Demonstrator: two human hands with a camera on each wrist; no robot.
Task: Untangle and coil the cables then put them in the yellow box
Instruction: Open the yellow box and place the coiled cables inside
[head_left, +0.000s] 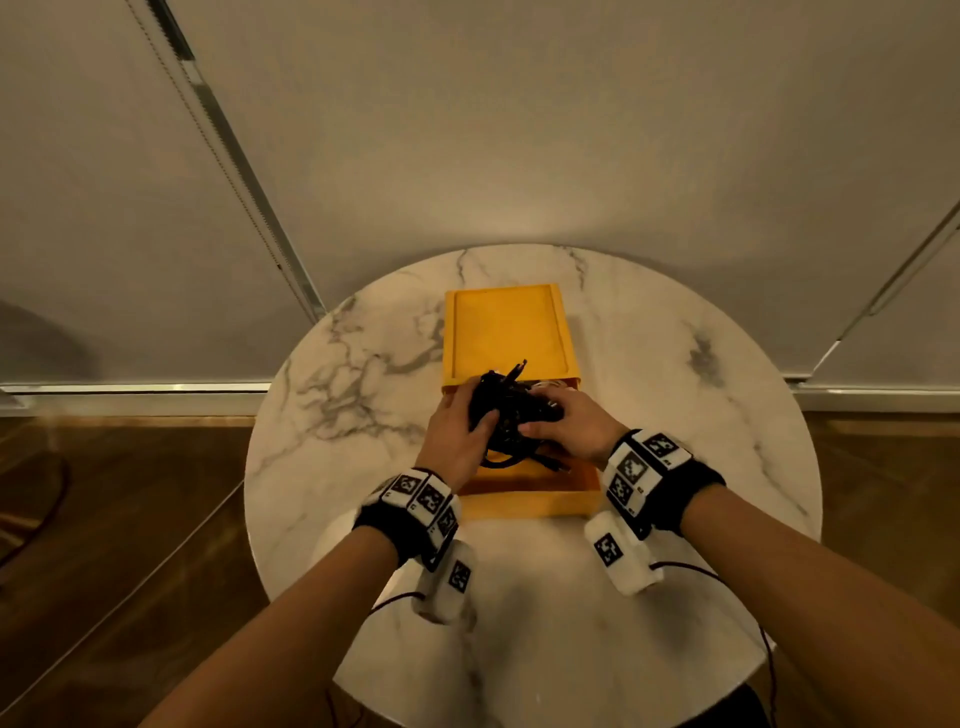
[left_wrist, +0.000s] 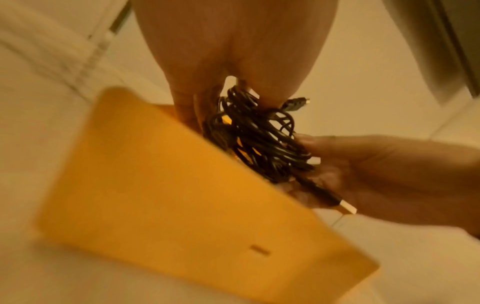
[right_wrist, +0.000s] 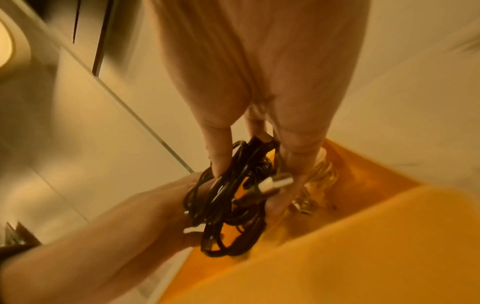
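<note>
A coiled bundle of black cable (head_left: 511, 413) hangs just above the open yellow box (head_left: 524, 501) in the middle of the round marble table. My left hand (head_left: 462, 431) grips the bundle's left side, thumb over the coil. My right hand (head_left: 566, 423) holds the right side, fingers curled over the top. In the left wrist view the black cable (left_wrist: 262, 139) shows a USB plug (left_wrist: 346, 207) against the right hand's (left_wrist: 376, 174) palm. In the right wrist view the black cable (right_wrist: 228, 207) sits over the yellow box (right_wrist: 363, 236), and a pale cable (right_wrist: 319, 174) lies inside.
The box's yellow lid (head_left: 506, 332) stands propped open behind the box. The marble table (head_left: 363, 374) is bare around the box. Thin black wires (head_left: 696, 566) run from my wrist cameras across the table's near edge. Wooden floor lies on both sides.
</note>
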